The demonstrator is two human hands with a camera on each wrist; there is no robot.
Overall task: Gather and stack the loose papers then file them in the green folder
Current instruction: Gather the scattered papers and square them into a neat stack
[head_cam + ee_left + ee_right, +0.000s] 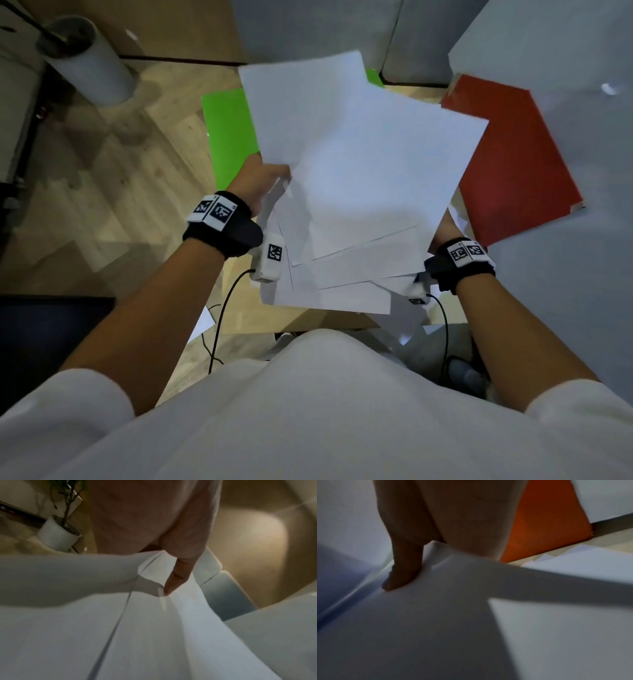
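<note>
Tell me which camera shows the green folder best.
The head view: the green folder lies on the table, mostly covered by the held papers. Neither wrist view shows it; they show only paper and fingers.

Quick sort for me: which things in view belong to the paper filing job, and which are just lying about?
Belongs to the job:
- loose papers, uneven fan, gripped by left hand and right hand
- green folder, lying partly under the papers
- a few sheets by the right hand

Lying about:
- red folder
- white plant pot
</note>
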